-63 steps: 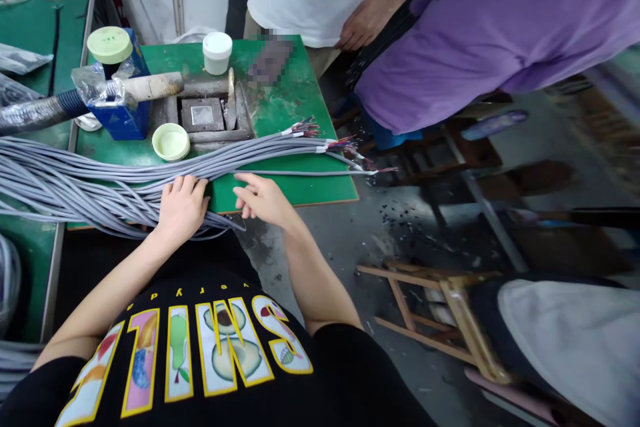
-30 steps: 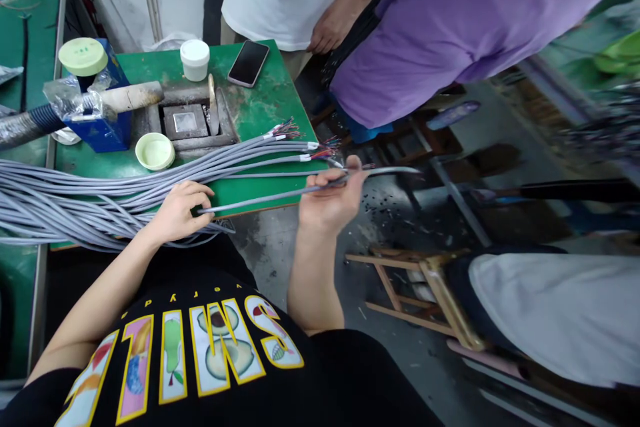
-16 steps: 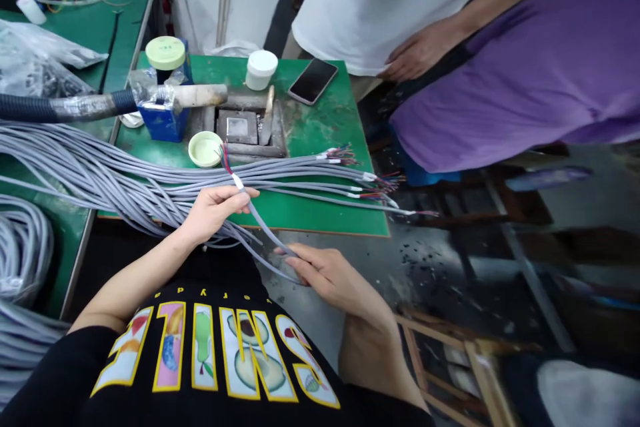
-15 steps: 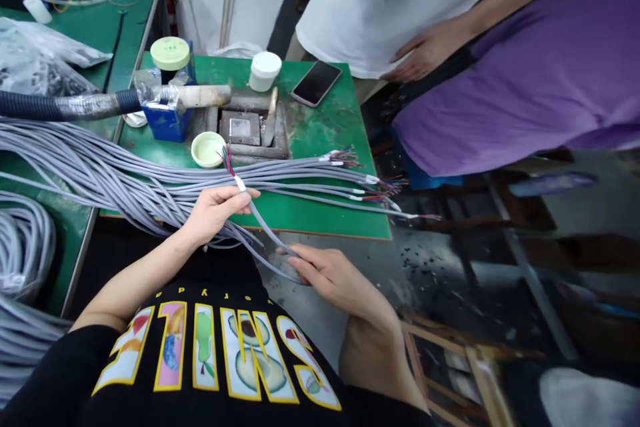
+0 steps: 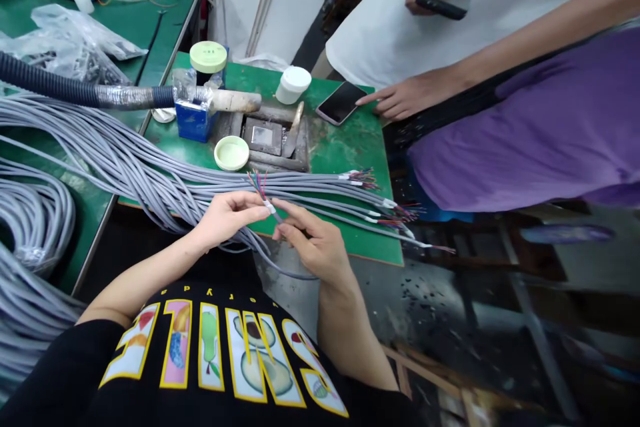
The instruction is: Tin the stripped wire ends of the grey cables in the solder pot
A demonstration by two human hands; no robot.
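Cable (image 5: 278, 216) in hand: its bared end is raised between both hands, over the near edge of the green bench (image 5: 345, 150). The grey bundle (image 5: 150, 183) lies along that bench, its stripped ends spread towards the right edge and a few past it. A loop of cable dips below the right hand; I cannot tell whether it is the same strand. Beyond the bundle sits the dark block (image 5: 263, 149) with its shiny square.

The right hand (image 5: 315, 240) pinches the jacket between thumb and fingers, just under the band. The left hand (image 5: 227, 217) meets it from the other side, thumb and fingertips closed at the band. The right grip would best bear the weight, leaving the left pinch light.

The pale dish (image 5: 231, 153) is just behind. Pressure belongs on the jacket or the white band (image 5: 270, 207), not higher. The coloured wires (image 5: 258, 185), finest of all, splay upwards; they look easy to kink, so best held clear of the bundle.
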